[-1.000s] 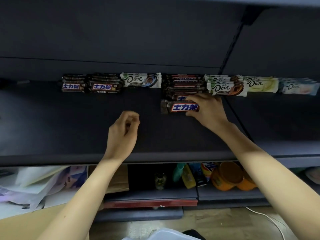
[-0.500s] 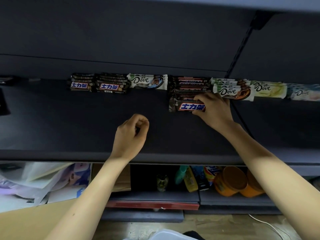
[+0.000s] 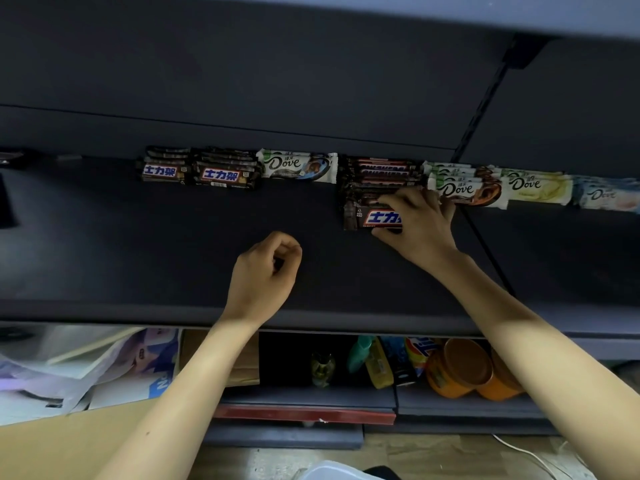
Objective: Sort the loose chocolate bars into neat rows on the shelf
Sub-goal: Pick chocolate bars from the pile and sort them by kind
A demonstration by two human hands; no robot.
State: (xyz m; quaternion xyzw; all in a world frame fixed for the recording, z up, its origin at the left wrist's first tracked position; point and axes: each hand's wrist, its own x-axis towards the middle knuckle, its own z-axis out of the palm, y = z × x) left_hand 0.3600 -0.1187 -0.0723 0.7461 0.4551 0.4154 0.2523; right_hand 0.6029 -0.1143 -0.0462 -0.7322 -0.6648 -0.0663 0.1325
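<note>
Chocolate bars line the back of a dark shelf (image 3: 173,258). At the left are two rows of brown Snickers bars (image 3: 201,169), then a white Dove bar (image 3: 298,165). In the middle is another stack of Snickers bars (image 3: 379,174); its front bar (image 3: 372,218) is gripped at its right end by my right hand (image 3: 420,225). To the right lie stacked Dove bars (image 3: 464,188), a pale yellow Dove bar (image 3: 535,185) and a light blue one (image 3: 606,195). My left hand (image 3: 265,275) hovers over the bare shelf with fingers loosely curled and nothing in it.
A dark back panel rises behind the bars, with a vertical divider rail (image 3: 485,95) at the right. Below the shelf edge sit orange tubs (image 3: 467,372), bottles (image 3: 377,362), papers and plastic bags (image 3: 69,368). A cardboard surface (image 3: 69,441) lies at the lower left.
My right hand has pushed the front Snickers bar back against the middle stack. My left hand has stayed curled over the shelf, and the view has shifted slightly.
</note>
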